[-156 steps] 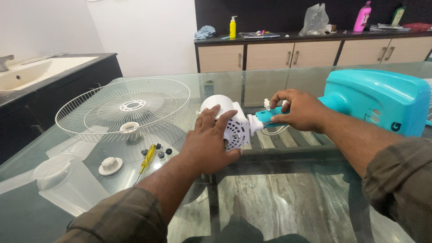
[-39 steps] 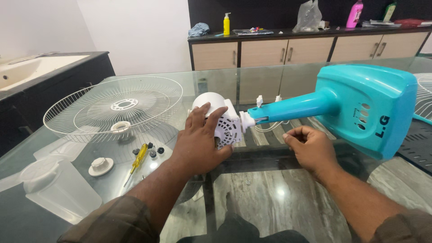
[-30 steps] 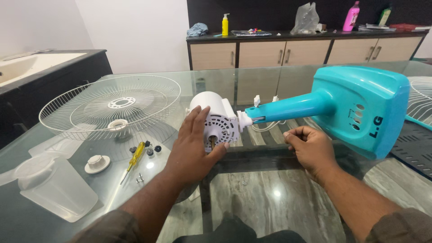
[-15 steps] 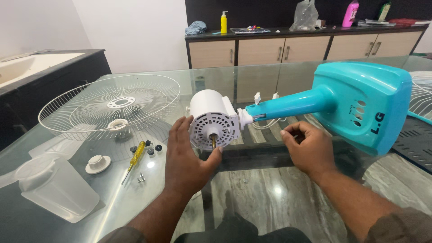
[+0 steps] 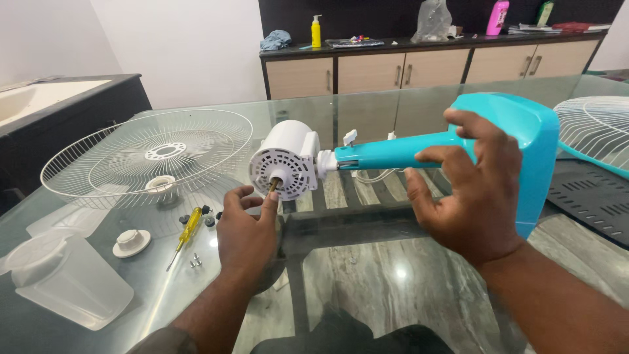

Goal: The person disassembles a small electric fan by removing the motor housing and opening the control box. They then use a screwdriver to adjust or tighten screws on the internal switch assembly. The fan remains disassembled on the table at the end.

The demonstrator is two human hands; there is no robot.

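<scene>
A table fan lies on its side on the glass table (image 5: 393, 275). Its white motor housing (image 5: 286, 159) faces me, joined to a teal neck (image 5: 393, 153) and a teal base (image 5: 534, 141). My left hand (image 5: 247, 233) reaches up from below, thumb and forefinger pinching the brass motor shaft (image 5: 273, 186). My right hand (image 5: 468, 187) is raised in front of the neck and base. Its fingers are spread and curved around the neck, and I cannot tell whether they grip it.
A white wire fan guard (image 5: 147, 154) lies at the left, with a yellow screwdriver (image 5: 189, 226), small screws (image 5: 194, 262), a white cap nut (image 5: 132, 241) and a clear plastic jug (image 5: 65, 282) nearby. A second guard (image 5: 593, 128) sits at the far right. A cabinet with bottles stands behind.
My left hand slid off the motor face down to the shaft. My right hand lifted from the table up to the teal neck, its fingers spreading apart.
</scene>
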